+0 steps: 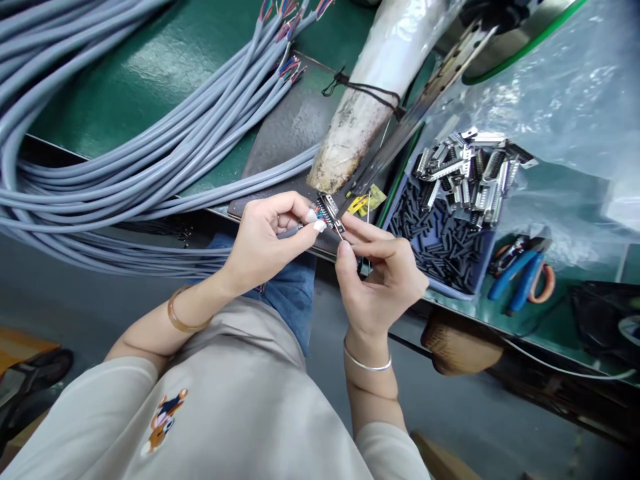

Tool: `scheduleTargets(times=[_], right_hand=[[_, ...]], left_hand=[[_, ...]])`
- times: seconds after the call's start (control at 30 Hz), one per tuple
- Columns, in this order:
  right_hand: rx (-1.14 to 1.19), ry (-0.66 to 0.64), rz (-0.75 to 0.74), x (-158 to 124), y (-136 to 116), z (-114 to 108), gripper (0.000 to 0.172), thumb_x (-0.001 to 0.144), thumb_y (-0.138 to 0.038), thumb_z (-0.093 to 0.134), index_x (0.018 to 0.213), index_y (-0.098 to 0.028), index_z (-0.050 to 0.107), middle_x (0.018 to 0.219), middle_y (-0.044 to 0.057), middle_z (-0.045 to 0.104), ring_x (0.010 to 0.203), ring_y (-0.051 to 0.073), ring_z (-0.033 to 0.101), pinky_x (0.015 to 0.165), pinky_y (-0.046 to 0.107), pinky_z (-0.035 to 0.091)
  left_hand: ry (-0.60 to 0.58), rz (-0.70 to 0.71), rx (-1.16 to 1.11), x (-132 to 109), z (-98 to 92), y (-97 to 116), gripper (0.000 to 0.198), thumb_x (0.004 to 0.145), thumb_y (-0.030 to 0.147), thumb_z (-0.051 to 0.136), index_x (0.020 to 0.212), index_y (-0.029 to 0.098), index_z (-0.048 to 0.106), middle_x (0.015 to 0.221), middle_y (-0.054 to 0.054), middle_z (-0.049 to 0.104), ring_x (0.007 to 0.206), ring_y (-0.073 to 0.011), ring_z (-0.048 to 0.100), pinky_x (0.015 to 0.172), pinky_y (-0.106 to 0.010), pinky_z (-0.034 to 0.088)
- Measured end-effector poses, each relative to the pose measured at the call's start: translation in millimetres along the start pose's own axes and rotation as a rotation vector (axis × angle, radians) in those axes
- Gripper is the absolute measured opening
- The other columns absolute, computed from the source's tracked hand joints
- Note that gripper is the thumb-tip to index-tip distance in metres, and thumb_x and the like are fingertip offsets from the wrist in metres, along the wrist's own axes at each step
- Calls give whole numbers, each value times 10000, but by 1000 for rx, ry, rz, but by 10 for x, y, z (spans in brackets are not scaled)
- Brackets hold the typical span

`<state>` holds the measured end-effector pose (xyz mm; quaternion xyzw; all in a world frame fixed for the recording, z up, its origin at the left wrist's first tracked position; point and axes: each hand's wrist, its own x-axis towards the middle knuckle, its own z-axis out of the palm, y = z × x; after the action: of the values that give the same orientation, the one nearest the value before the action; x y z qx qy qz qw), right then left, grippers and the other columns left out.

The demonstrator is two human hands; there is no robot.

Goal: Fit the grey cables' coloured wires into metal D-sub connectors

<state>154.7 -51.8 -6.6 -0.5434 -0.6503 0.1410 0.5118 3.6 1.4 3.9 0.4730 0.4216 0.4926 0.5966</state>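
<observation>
My left hand [273, 230] is closed in a pinch on a grey cable [290, 232] whose thin coloured wires fan out at the fingertips. These wires meet a metal multi-pin connector [329, 210] just beyond the fingers. My right hand [377, 267] is closed too, thumb and index finger pinching a thin bright wire [341, 235] that points at the connector's near end; its other fingers reach behind the connector. Directly above the connector is the lower end of a dark, slanted metal arm [370, 167]. Whether that arm touches the connector I cannot tell.
Grey cables [165, 160] with stripped ends cover the bench's left side. A plastic-wrapped cylinder [370, 87] slants down behind the hands. To the right, a blue tray [453, 291] holds black sleeves and metal connectors [465, 173]. Blue-handled pliers [523, 273] lie beyond it.
</observation>
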Motion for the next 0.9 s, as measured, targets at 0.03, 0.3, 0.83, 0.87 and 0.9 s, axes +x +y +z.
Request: scheduleTargets(times=[0.03, 0.3, 0.83, 0.87, 0.9], right_hand=[[4, -2, -2, 10, 2, -5, 91, 912, -174, 671, 867, -232, 619, 1183, 61, 784, 1024, 238, 787, 860, 394, 703], [-5, -17, -22, 79, -25, -40, 148, 872, -110, 703, 899, -246, 651, 1197, 38, 780, 1035, 226, 783, 881, 392, 698], [-161, 9, -86, 130, -62, -10, 122, 876, -155, 738, 858, -264, 685, 1080, 15, 808, 869, 213, 795, 751, 365, 686], [-160, 12, -78, 129, -56, -3, 126, 874, -155, 741, 848, -263, 682, 1066, 13, 810, 860, 208, 794, 742, 359, 685], [-154, 15, -70, 131, -50, 3, 129, 873, -154, 744, 846, -264, 683, 1056, 12, 811, 859, 206, 794, 739, 356, 683]], left_hand=[[2, 1, 5, 7, 3, 4, 244, 687, 208, 870, 668, 131, 640, 699, 11, 624, 574, -39, 486, 506, -161, 385], [25, 21, 51, 21, 7, 53, 273, 702, 244, 883, 654, 150, 632, 681, 4, 575, 585, -57, 454, 488, -200, 322], [-7, -97, -24, 49, 1, 67, 334, 646, 264, 919, 641, 126, 615, 688, 23, 591, 519, -11, 433, 439, -145, 332], [-6, -107, -19, 48, 1, 57, 335, 646, 268, 918, 642, 126, 614, 699, 19, 599, 526, -12, 442, 444, -144, 339], [-5, -112, -16, 46, 1, 50, 335, 646, 271, 916, 644, 127, 613, 706, 17, 605, 531, -14, 449, 449, -144, 346]])
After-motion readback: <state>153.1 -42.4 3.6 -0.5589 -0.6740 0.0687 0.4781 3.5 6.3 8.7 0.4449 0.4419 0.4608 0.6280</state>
